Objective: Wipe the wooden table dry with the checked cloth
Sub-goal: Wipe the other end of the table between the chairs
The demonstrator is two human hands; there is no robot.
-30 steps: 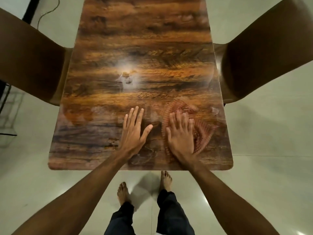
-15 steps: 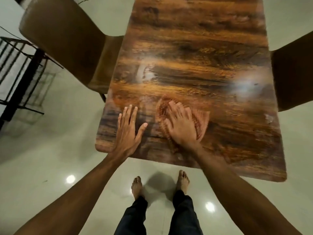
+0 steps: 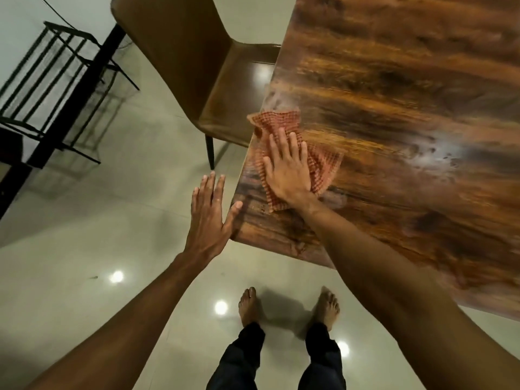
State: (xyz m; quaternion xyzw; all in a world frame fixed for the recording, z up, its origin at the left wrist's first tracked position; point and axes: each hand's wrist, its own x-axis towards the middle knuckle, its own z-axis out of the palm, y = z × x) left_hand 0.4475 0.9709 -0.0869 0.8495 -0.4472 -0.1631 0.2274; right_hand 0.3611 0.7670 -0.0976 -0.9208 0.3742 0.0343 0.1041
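Shifted left to counter point(image 3: 394, 114) corner: right hand point(image 3: 288, 171) flat on cloth point(image 3: 323, 164), left hand point(image 3: 209, 212) released alongside, wet patch rightward.

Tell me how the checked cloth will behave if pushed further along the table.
The checked cloth looks floppy: it wrinkles under the flat right hand, so it will probably bunch. On the glossy wooden table it should slide easily. One corner overhangs the edge and may droop.
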